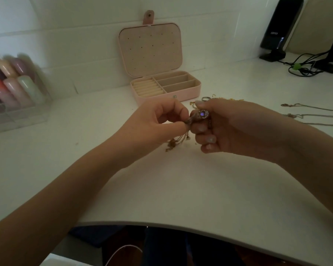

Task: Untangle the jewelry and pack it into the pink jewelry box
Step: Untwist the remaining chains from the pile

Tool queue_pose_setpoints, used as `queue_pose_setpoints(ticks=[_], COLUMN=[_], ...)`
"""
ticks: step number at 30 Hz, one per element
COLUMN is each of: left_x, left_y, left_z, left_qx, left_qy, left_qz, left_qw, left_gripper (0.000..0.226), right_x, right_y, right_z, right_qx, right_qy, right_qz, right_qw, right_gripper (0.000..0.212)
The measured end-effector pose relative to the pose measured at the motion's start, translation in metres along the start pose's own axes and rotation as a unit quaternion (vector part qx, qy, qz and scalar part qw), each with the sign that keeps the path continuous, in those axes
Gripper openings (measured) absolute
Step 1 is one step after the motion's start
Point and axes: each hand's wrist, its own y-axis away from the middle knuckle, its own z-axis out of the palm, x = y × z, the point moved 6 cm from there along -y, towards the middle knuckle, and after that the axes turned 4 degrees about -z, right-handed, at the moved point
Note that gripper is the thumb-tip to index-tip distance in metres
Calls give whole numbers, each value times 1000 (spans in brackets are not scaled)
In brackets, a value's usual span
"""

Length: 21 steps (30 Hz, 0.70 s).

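Note:
The pink jewelry box stands open at the back of the white table, its lid leaning on the wall and its compartments bare. In front of it, my left hand pinches a tangled chain that dangles down to the tabletop. My right hand grips a pendant with a purple stone joined to the same tangle. Both hands hover just above the table, fingertips almost touching. Behind my right hand lie a ring and some gold pieces.
Thin silver chains lie stretched out at the right edge. A clear organizer with pastel tubes stands at the left. A black speaker and cables sit at the back right. The table's curved front edge is near me.

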Motion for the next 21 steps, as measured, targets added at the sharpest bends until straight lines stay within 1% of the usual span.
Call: queue_pose_setpoints(ticks=[3, 5, 8, 11, 13, 15, 17, 18, 19, 21], left_x=[0, -1, -1, -2, -5, -8, -9, -9, -10, -10], left_y=[0, 1, 2, 2, 1, 0, 0, 0, 0, 0], left_z=[0, 0, 2, 5, 3, 0, -2, -3, -3, -4], left_qx=[0, 4, -1, -14, -6, 6, 15, 17, 20, 30], left_qy=[-1, -3, -4, 63, 122, 155, 168, 169, 167, 160], left_qz=[-3, -11, -27, -62, -92, -111, -117, -118, -117, -117], left_qw=[1000, 1000, 1000, 996, 988, 982, 979, 979, 979, 980], left_gripper=[11, 10, 20, 22, 21, 19, 18, 18, 19, 20], right_x=[3, 4, 2, -2, -5, -7, -11, -14, -16, -17], right_y=[-1, -1, 1, 2, 4, 6, 7, 8, 9, 10], right_z=[-5, -7, -9, -11, -14, -20, -22, -21, -19, -13], right_qx=[28, 55, 78, 99, 123, 154, 184, 190, 188, 169], right_qy=[12, 43, 72, 48, 57, 131, 245, 284, 301, 292], right_qz=[15, 16, 5, -7, -14, -21, -44, -60, -71, -79], right_qw=[999, 997, 994, 994, 991, 979, 951, 938, 932, 938], right_gripper=[45, 42, 38, 34, 31, 29, 29, 30, 30, 26])
